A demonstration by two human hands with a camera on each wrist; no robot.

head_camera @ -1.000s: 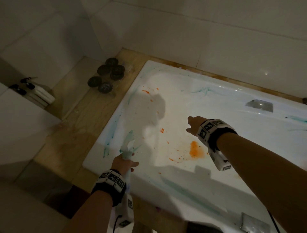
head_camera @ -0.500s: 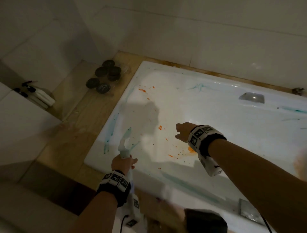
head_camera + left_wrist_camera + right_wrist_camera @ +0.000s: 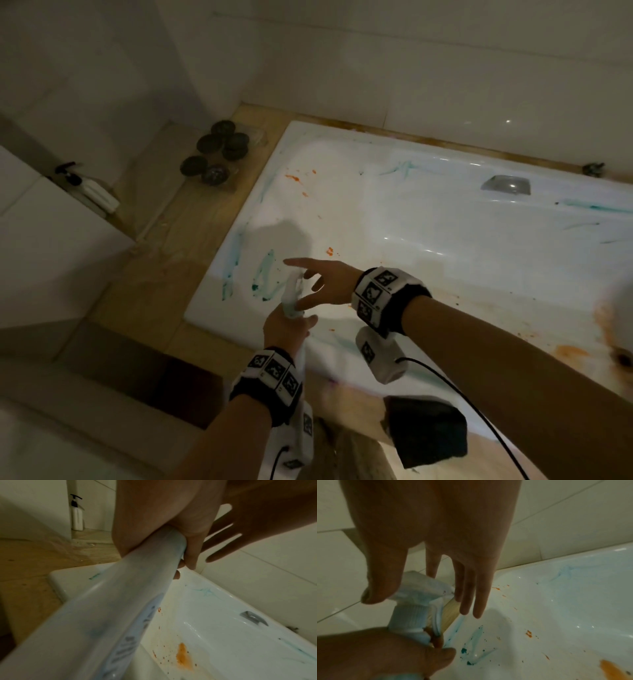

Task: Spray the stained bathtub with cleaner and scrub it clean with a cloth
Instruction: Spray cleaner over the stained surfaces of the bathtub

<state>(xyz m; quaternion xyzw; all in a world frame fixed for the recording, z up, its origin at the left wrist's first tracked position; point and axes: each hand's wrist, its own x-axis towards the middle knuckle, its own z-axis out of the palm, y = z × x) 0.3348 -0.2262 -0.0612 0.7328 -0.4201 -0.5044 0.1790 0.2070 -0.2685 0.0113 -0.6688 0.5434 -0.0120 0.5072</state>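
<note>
Nothing of the scrubbing looks done yet: the bathtub (image 3: pixel 428 219) carries orange spatter on its floor, a larger orange patch (image 3: pixel 184 657) toward the near side, rusty marks by the drain at the right, and teal smears along the left rim and the far wall. Whether any cleaner has gone on, I cannot tell; the teal streaks could be stain or product.

The left hand (image 3: pixel 284 325) grips the spray bottle (image 3: pixel 293 294) by its neck, fingers curled round it, holding it above the tub's near left corner. The right hand (image 3: pixel 325 286) is open, fingers straight and spread, with the thumb and fingers on either side of the white spray head (image 3: pixel 419 588), close to it but not clearly clasping it. My judgement: the person is about to take or adjust the sprayer, so spraying and wiping both remain.

No cloth shows clearly; a dark lump (image 3: pixel 428 431) on the near ledge might be one, but it is too dim to say.

Around: dark round objects (image 3: pixel 219 150) on the wooden surround at the far left corner, a pump dispenser (image 3: pixel 77 513) in a wall niche at left, and an overflow plate (image 3: pixel 507 185) on the far wall. Nothing blocks the stains themselves.
</note>
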